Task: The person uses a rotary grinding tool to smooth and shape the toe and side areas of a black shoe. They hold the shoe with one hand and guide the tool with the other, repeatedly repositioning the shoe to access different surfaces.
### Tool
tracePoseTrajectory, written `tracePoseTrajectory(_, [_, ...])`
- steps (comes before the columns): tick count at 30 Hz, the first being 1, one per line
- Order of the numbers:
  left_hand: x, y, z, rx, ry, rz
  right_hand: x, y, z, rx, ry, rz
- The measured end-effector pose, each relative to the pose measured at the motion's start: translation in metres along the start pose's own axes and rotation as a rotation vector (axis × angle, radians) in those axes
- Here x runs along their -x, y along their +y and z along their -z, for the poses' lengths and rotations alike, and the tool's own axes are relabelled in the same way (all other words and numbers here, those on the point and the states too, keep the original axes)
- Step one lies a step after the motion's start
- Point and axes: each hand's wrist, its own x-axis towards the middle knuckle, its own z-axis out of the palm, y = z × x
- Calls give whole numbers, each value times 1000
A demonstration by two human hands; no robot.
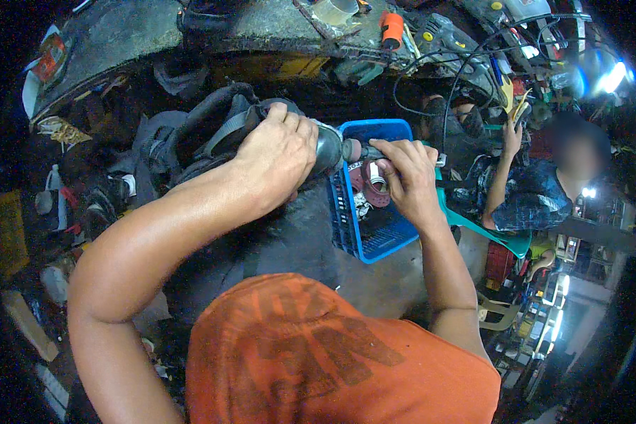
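Observation:
My left hand (pixel 279 155) is wrapped over a black shoe (pixel 328 150), and its rounded, shiny toe points to the right. Beyond that wrist lies dark fabric with a strap (pixel 226 126); I cannot tell whether it belongs to the shoe. In my right hand (pixel 408 173) is a slim rotary grinder (pixel 366 152), its round, brownish abrasive head (pixel 351 150) at or very close to the toe's edge. My right fingers close around the tool's body, which they partly hide. Both hands are held beside and above a blue plastic basket (pixel 340 219).
Maroon ring-shaped pieces (pixel 377 194) lie in the basket. A cluttered bench (pixel 134 35) runs along the far side, with an orange cylinder (pixel 392 30) and looping black cables (pixel 466 53). To the right, another person (pixel 537 198) holds a yellowish piece, near a green stool (pixel 491 239).

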Motion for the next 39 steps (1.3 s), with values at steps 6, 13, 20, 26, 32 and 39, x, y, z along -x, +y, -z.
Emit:
tracePoseTrajectory(6, [2, -2, -7, 50, 9, 4, 3, 0, 2, -8, -40, 29])
tracePoseTrajectory(13, [2, -10, -4, 98, 39, -4, -3, 3, -7, -9, -30, 52])
tracePoseTrajectory(20, [1, -10, -8, 110, 68, -2, -8, 1, -4, 11, -78, 32])
tracePoseTrajectory(26, [1, -10, -8, 135, 30, -1, -10, 1, -3, 56, -80, 52])
tracePoseTrajectory(32, [0, -10, -5, 125, 44, 3, -13, 2, -3, 68, -76, 69])
tracePoseTrajectory(39, [1, -13, -4, 135, 78, -11, -14, 3, -3, 41, -82, 63])
